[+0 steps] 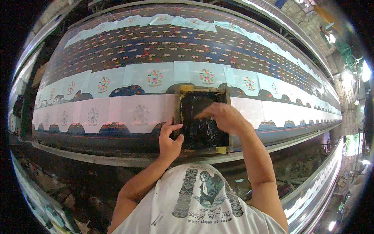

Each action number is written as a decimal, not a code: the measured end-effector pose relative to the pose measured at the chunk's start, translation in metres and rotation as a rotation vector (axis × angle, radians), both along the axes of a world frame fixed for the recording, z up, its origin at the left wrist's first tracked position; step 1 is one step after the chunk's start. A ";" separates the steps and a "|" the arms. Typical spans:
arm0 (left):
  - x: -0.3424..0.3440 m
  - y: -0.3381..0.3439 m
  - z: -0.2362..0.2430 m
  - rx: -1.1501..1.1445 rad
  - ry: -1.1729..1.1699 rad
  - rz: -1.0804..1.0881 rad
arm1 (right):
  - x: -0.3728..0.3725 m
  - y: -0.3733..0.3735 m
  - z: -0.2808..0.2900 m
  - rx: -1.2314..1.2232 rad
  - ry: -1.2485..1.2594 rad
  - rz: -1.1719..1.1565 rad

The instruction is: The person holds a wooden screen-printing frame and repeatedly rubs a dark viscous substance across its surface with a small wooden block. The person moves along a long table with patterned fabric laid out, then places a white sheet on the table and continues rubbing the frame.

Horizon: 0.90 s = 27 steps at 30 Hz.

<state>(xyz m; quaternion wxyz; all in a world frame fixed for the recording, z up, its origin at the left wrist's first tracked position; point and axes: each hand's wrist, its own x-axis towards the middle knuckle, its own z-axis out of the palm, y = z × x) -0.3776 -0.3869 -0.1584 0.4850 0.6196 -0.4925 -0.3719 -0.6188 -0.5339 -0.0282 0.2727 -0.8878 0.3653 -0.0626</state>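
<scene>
A wooden-edged screen printing frame lies on the long table, its inside coated black. My left hand is at the frame's left side, fingers curled onto its edge with thumb and forefinger a little apart. Over the dark inside of the frame, my right hand is closed, fingers toward the left; whatever it holds blends into the black. Pale pink cloth pieces lie to the left of the frame, the nearer ones carrying a grey outline print. More pale cloth pieces, without visible prints, run to the right.
Behind is a row of light blue cloth pieces with colourful prints; another light blue row lies farther back. The dark table is dotted with small coloured marks. A pale rail runs along its near edge, close to my body.
</scene>
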 end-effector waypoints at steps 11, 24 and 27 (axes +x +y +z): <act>0.006 0.004 0.004 -0.081 0.088 -0.021 | 0.021 -0.018 -0.007 -0.144 0.079 -0.178; -0.001 -0.001 0.006 -0.081 -0.040 -0.029 | 0.013 0.129 0.006 -0.147 0.084 -0.169; -0.005 -0.003 0.006 -0.128 -0.126 -0.015 | 0.008 0.144 0.000 -0.121 0.091 -0.170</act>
